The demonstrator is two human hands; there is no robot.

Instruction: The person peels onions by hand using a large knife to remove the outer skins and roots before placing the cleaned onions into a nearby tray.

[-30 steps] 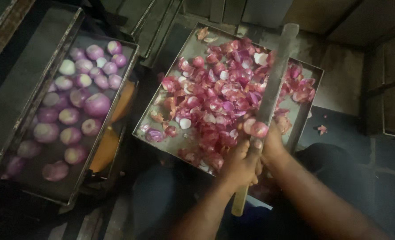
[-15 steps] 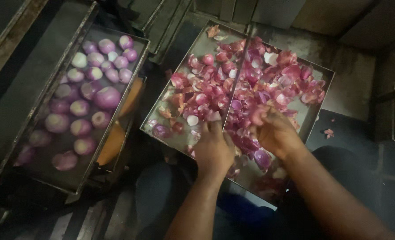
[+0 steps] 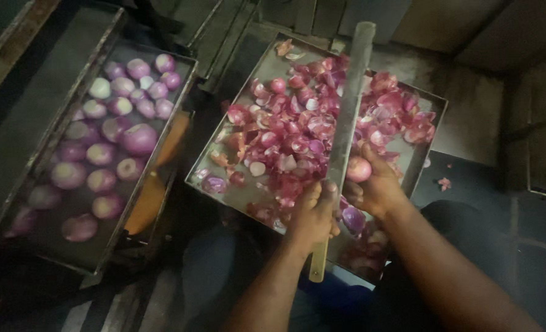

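- Dim, dark flooring and metal framework lay under everything, with the person's dark-clothed knees at the bottom of the view.
- Left tray [image 3: 180, 80], a long steel one, held peeled onions [image 3: 139, 138] in rough rows: pale purple, whole and skinless. It was well filled, so a good share of the peeling looked done.
- Right tray [image 3: 429, 144], set just beside it across a gap, was heaped with red skins [image 3: 297, 144] and scraps, with a few onions that seemed unpeeled mixed in. How many remained under the heap could not be told.
- Knife [image 3: 346, 129], a long flat blade, stood nearly upright over the right tray, its pale handle end pointing down toward the person.
- Left hand [image 3: 313, 215] was closed in a fist around the knife just above the handle end.
- Right hand [image 3: 377, 184] was curled round a single onion [image 3: 358, 168], pinching it against the blade's edge; this one looked partly trimmed, so I judged it to be mid-peel.
- Stray skin [image 3: 445, 183] lay on the floor right of the tray, well apart from the hands.
- By my reckoning the work was well past half, with the scrap heap's last onions left.
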